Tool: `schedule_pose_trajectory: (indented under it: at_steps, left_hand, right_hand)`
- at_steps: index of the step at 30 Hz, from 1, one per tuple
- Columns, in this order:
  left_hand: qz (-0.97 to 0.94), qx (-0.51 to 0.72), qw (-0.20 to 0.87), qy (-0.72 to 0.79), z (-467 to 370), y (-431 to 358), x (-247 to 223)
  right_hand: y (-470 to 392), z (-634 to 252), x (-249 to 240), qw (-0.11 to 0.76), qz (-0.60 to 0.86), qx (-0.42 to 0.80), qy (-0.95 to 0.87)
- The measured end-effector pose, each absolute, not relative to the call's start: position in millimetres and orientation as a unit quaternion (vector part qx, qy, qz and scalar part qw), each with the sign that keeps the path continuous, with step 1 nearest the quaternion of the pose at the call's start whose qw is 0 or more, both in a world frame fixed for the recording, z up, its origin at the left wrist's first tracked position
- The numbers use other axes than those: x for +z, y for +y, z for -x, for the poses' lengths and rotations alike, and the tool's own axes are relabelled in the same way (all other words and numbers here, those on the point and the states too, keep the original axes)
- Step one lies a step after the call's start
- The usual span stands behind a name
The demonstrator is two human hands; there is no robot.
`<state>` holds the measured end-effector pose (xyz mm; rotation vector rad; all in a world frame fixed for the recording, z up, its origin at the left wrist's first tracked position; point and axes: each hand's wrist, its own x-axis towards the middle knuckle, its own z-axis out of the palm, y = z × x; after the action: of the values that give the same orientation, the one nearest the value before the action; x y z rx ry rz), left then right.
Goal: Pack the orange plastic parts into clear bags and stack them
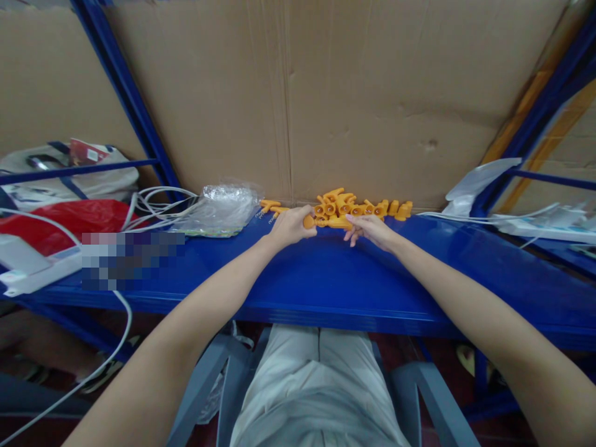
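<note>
My left hand [289, 227] is closed around a yellow plastic part whose round end [309, 221] shows between thumb and fingers. Close by on the right, my right hand [372, 231] pinches a longer yellow plastic piece [341, 222] that points toward the left hand. Whether the two parts touch I cannot tell. Behind both hands lies a pile of yellow T-shaped handles and hollow sleeves [343, 200]. A few yellow corkscrews [269, 205] with metal spirals lie left of my left hand. Several short yellow pieces [403, 210] stand at the pile's right end.
The blue table [326, 279] backs onto a cardboard wall [288, 99]. Clear plastic bags [228, 208], white cables [162, 205], a red bag [88, 220] and a white power strip [41, 270] are on the left. Further cables and another power strip [554, 230] lie right.
</note>
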<state>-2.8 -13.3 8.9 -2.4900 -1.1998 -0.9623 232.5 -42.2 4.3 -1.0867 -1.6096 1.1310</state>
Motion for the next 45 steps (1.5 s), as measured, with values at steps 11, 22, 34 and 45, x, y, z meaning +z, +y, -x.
schedule_pose_trajectory:
  at_steps: [11, 22, 34, 45]
  left_hand:
    - [0.837, -0.314, 0.079, -0.442, 6.1, -7.2, 12.5]
    - [0.798, -0.375, 0.031, -0.471, 24.7, 19.2, 3.0]
    - [0.73, -0.122, -0.026, -0.672, 42.2, 34.4, -8.7]
    - [0.753, -0.115, 0.056, -0.646, 38.0, 28.4, -2.6]
  right_hand:
    - [-44.2, -228.0, 12.0, 0.463, 0.464, 0.423, -0.625]
    - [-21.8, -245.3, 2.8, 0.57, 0.423, 0.295, -0.64]
    - [-4.2, -250.8, 25.5, 0.525, 0.42, -0.12, -0.73]
    - [28.0, -189.2, 42.0, 0.224, 0.472, -0.338, -0.783]
